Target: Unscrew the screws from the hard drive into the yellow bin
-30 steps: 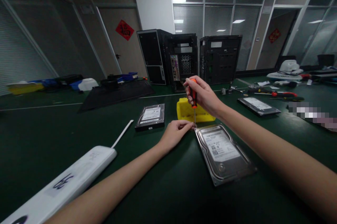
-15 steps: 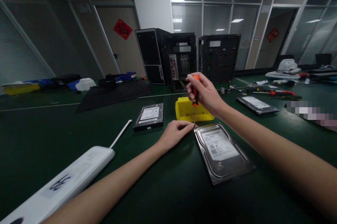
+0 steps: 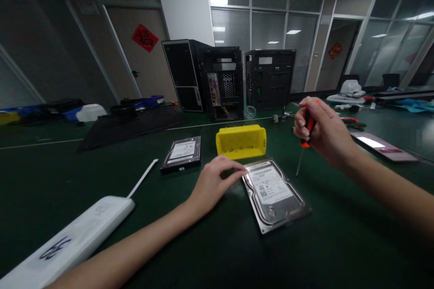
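Observation:
A silver hard drive point(image 3: 274, 192) lies flat on the green table in front of me. My left hand point(image 3: 213, 182) rests at its far left corner, fingertips pressed together and touching that corner. My right hand point(image 3: 322, 131) is closed round an orange-handled screwdriver point(image 3: 304, 142), held in the air to the right of the drive with its tip pointing down at the table. A yellow bin point(image 3: 241, 141) stands just behind the drive.
A second hard drive point(image 3: 181, 153) lies left of the bin. A white box with a cable point(image 3: 73, 241) sits at the near left. Two open computer cases point(image 3: 230, 78) stand at the back. A flat dark panel point(image 3: 130, 126) and a reflective drive point(image 3: 379, 144) lie on either side.
My right hand has lifted the screwdriver off the drive's far left corner and carried it to the right. My left hand stays at that corner. The view has shifted right.

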`<state>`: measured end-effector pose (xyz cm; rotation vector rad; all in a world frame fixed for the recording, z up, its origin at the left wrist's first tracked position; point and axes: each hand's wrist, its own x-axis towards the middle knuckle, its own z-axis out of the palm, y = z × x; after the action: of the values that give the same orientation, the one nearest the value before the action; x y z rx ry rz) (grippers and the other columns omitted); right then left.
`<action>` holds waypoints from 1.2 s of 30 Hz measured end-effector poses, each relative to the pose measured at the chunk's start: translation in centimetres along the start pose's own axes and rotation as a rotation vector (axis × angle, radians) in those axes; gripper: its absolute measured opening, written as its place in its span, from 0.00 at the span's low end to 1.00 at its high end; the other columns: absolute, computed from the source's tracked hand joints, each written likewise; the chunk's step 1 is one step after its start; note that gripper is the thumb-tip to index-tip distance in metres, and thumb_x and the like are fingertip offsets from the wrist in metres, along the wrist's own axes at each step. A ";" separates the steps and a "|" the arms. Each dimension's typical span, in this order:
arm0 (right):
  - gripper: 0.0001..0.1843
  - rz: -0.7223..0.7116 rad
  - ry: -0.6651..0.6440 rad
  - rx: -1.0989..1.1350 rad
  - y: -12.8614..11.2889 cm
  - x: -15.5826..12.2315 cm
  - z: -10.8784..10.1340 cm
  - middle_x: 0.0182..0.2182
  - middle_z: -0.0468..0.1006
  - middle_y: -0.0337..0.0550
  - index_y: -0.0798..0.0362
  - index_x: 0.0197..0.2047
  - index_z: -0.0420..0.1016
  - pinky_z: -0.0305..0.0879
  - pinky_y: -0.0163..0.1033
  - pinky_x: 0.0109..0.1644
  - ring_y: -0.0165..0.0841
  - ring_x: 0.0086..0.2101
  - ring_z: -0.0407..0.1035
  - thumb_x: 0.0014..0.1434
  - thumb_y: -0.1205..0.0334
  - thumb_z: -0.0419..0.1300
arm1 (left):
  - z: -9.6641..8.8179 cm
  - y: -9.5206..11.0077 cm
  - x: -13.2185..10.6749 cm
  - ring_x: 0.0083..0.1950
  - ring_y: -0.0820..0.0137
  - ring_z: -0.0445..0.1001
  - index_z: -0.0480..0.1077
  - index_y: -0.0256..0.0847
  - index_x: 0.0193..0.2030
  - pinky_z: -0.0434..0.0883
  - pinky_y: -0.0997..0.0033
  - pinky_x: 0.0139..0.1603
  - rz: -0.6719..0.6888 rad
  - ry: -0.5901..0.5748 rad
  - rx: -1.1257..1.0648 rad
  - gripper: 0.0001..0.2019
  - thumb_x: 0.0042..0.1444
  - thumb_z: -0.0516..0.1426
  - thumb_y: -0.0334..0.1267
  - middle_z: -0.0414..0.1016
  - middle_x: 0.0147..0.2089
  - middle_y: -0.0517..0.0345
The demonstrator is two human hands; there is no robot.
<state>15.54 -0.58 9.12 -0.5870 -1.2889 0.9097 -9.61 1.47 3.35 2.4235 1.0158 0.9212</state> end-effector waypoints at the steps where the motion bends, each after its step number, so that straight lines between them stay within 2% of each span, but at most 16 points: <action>1: 0.08 0.017 0.017 0.010 0.3 -0.7 -0.5 0.22 0.61 0.33 0.49 0.36 0.63 0.51 0.31 0.21 0.22 0.19 0.54 0.59 0.53 0.53 | 0.0 0.9 -0.9 0.43 0.68 0.70 0.76 0.45 0.39 0.67 0.66 0.44 0.050 -0.068 -0.013 0.08 0.56 0.56 0.41 0.77 0.39 0.58; 3: 0.08 0.032 0.060 0.033 1.1 -1.6 -1.3 0.23 0.61 0.33 0.49 0.37 0.63 0.50 0.31 0.21 0.22 0.19 0.54 0.60 0.54 0.52 | 0.2 2.6 -2.8 0.41 0.69 0.70 0.76 0.47 0.38 0.66 0.67 0.45 0.154 -0.133 -0.056 0.06 0.56 0.57 0.38 0.77 0.39 0.60; 6: 0.07 0.026 0.090 0.011 1.6 -2.4 -2.0 0.23 0.59 0.33 0.49 0.39 0.63 0.51 0.31 0.22 0.22 0.19 0.53 0.61 0.55 0.50 | 0.7 4.2 -4.7 0.42 0.69 0.69 0.77 0.48 0.38 0.67 0.69 0.42 0.179 -0.125 -0.072 0.06 0.54 0.58 0.36 0.77 0.39 0.58; 9: 0.09 -0.047 -0.022 -0.208 0.4 -3.2 -2.1 0.24 0.60 0.33 0.45 0.43 0.63 0.53 0.32 0.23 0.23 0.19 0.55 0.61 0.54 0.50 | 1.3 4.7 -5.2 0.42 0.68 0.68 0.77 0.49 0.36 0.67 0.69 0.42 0.150 -0.143 -0.073 0.05 0.52 0.60 0.37 0.75 0.39 0.57; 10: 0.11 -0.069 -0.140 -0.378 -0.2 -3.6 -2.0 0.26 0.64 0.35 0.45 0.45 0.64 0.57 0.33 0.25 0.25 0.22 0.59 0.58 0.53 0.53 | 1.5 4.7 -5.2 0.41 0.68 0.68 0.78 0.50 0.35 0.68 0.69 0.41 0.137 -0.151 -0.071 0.05 0.52 0.61 0.38 0.74 0.39 0.57; 11: 0.18 -0.053 -0.337 -0.604 -0.8 -4.1 -1.8 0.32 0.69 0.39 0.45 0.46 0.66 0.61 0.35 0.31 0.29 0.29 0.65 0.53 0.51 0.59 | 1.6 4.6 -5.2 0.41 0.69 0.68 0.78 0.50 0.35 0.68 0.70 0.39 0.122 -0.150 -0.064 0.05 0.51 0.61 0.39 0.73 0.39 0.56; 12: 0.25 -0.002 -0.562 -0.805 -1.2 -4.7 -1.4 0.39 0.71 0.41 0.44 0.48 0.67 0.63 0.37 0.37 0.34 0.36 0.68 0.47 0.49 0.63 | 1.7 4.6 -5.2 0.40 0.69 0.68 0.78 0.51 0.35 0.68 0.70 0.38 0.105 -0.142 -0.052 0.05 0.51 0.61 0.40 0.72 0.38 0.56; 13: 0.30 0.025 -0.733 -0.948 -1.4 -5.2 -1.1 0.42 0.71 0.42 0.42 0.50 0.66 0.63 0.39 0.40 0.37 0.39 0.68 0.44 0.46 0.64 | 1.7 4.5 -5.2 0.39 0.69 0.68 0.78 0.52 0.35 0.68 0.70 0.36 0.091 -0.128 -0.039 0.05 0.51 0.61 0.41 0.71 0.38 0.56; 14: 0.33 0.046 -0.860 -1.046 -1.3 -5.7 -0.7 0.44 0.72 0.42 0.41 0.52 0.65 0.63 0.41 0.40 0.39 0.40 0.69 0.43 0.43 0.63 | 1.7 4.5 -5.2 0.38 0.69 0.67 0.78 0.52 0.35 0.67 0.71 0.35 0.080 -0.112 -0.026 0.05 0.51 0.61 0.42 0.70 0.37 0.55; 15: 0.35 0.053 -0.931 -1.116 -1.1 -6.1 -0.4 0.45 0.72 0.43 0.41 0.55 0.63 0.63 0.41 0.39 0.40 0.40 0.69 0.44 0.41 0.62 | 1.6 4.5 -5.2 0.37 0.69 0.67 0.78 0.53 0.34 0.67 0.70 0.34 0.075 -0.100 -0.014 0.05 0.51 0.61 0.43 0.69 0.37 0.55; 19: 0.39 0.014 -0.938 -1.317 0.6 -6.6 0.2 0.49 0.68 0.48 0.43 0.60 0.57 0.64 0.43 0.37 0.40 0.37 0.70 0.48 0.37 0.55 | 1.4 4.4 -5.1 0.38 0.68 0.66 0.78 0.54 0.34 0.67 0.69 0.36 0.057 -0.086 0.027 0.05 0.50 0.60 0.45 0.68 0.37 0.55; 22: 0.39 -0.033 -0.943 -1.361 1.4 -6.3 0.0 0.49 0.66 0.49 0.42 0.62 0.55 0.65 0.44 0.35 0.40 0.37 0.70 0.50 0.34 0.50 | 1.2 3.9 -4.7 0.40 0.68 0.66 0.78 0.54 0.35 0.67 0.69 0.38 0.000 -0.076 0.028 0.06 0.52 0.60 0.43 0.68 0.38 0.56; 26: 0.37 -0.077 -0.885 -1.404 2.5 -5.3 0.0 0.49 0.66 0.50 0.45 0.61 0.56 0.66 0.46 0.36 0.41 0.39 0.69 0.54 0.35 0.45 | 0.9 2.5 -3.8 0.42 0.68 0.66 0.77 0.53 0.38 0.67 0.67 0.42 -0.078 -0.051 -0.003 0.07 0.55 0.57 0.42 0.68 0.40 0.56; 30: 0.37 -0.084 -0.822 -1.372 3.7 -4.4 0.1 0.47 0.66 0.51 0.49 0.59 0.60 0.66 0.46 0.36 0.41 0.39 0.68 0.53 0.34 0.45 | 1.2 1.5 -2.3 0.43 0.67 0.67 0.77 0.49 0.38 0.67 0.66 0.44 -0.113 -0.008 -0.051 0.08 0.55 0.57 0.43 0.68 0.40 0.56; 33: 0.38 -0.054 -0.787 -1.302 3.8 -4.0 -0.5 0.48 0.65 0.50 0.49 0.59 0.59 0.66 0.46 0.37 0.40 0.38 0.68 0.51 0.35 0.49 | 2.2 1.5 -0.5 0.45 0.66 0.67 0.77 0.46 0.38 0.66 0.64 0.46 -0.063 0.041 -0.070 0.09 0.54 0.57 0.43 0.69 0.41 0.55; 36: 0.32 0.001 -0.628 -1.181 3.1 -3.5 -2.2 0.48 0.67 0.48 0.48 0.58 0.59 0.66 0.44 0.41 0.38 0.41 0.68 0.55 0.40 0.51 | 3.5 2.3 1.8 0.45 0.64 0.67 0.77 0.47 0.38 0.64 0.62 0.47 0.020 0.013 -0.038 0.08 0.54 0.58 0.43 0.70 0.41 0.55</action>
<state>16.91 -1.58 4.26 -1.2528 -2.3928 0.2211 -5.14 0.94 2.81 2.4038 0.9709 0.9552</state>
